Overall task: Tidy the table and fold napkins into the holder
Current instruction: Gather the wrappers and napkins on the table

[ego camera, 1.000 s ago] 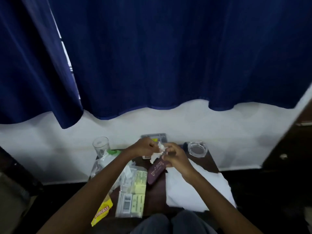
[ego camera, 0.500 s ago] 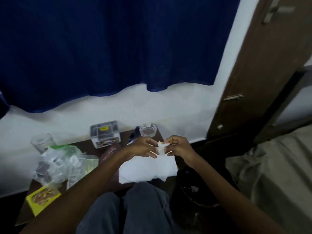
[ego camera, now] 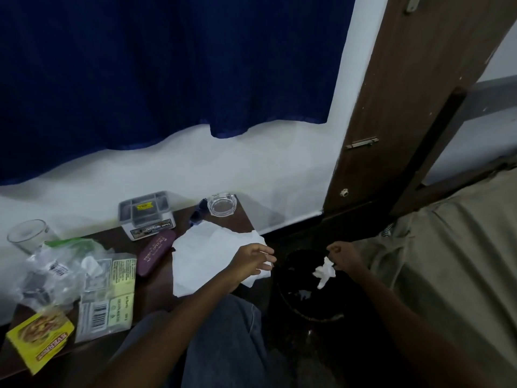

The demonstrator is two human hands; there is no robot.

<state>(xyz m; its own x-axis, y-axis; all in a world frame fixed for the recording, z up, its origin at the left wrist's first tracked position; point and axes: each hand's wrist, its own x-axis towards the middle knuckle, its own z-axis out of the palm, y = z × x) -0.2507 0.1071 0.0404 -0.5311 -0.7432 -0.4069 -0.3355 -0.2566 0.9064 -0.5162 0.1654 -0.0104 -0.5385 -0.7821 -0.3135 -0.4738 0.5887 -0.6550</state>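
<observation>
Head view, looking down at a small dark table [ego camera: 156, 289] in the lower left of the frame and a black bin [ego camera: 296, 312] on the floor at lower centre, just right of the table.

The right hand [ego camera: 345, 257] is over the bin's opening, fingers curled and pinched on a crumpled tissue [ego camera: 324, 271], which hangs below the fingertips above the dark interior. The left hand [ego camera: 251, 261] is at the table's right edge, fingers loosely spread and holding nothing. It lies over the right margin of a white napkin [ego camera: 207, 256]; whether it touches the napkin cannot be told.

The napkin lies unfolded and creased on the right half of the table. The napkin holder [ego camera: 147, 215], a grey and white box, stands at the back edge against the wall, apart from the napkin. A glass ashtray [ego camera: 222, 204] sits in the back right corner. A maroon case [ego camera: 155, 252] lies tilted between the holder and the napkin.

On the left half of the table are a drinking glass [ego camera: 26, 236], crumpled plastic bags [ego camera: 56, 264], flat printed sachets [ego camera: 109, 298] and a yellow packet [ego camera: 39, 337] at the front corner.

A blue curtain [ego camera: 167, 65] fills the upper left of the frame and a brown door [ego camera: 391, 107] stands at upper right. The person's knees [ego camera: 223, 331], in jeans, appear at bottom centre.
</observation>
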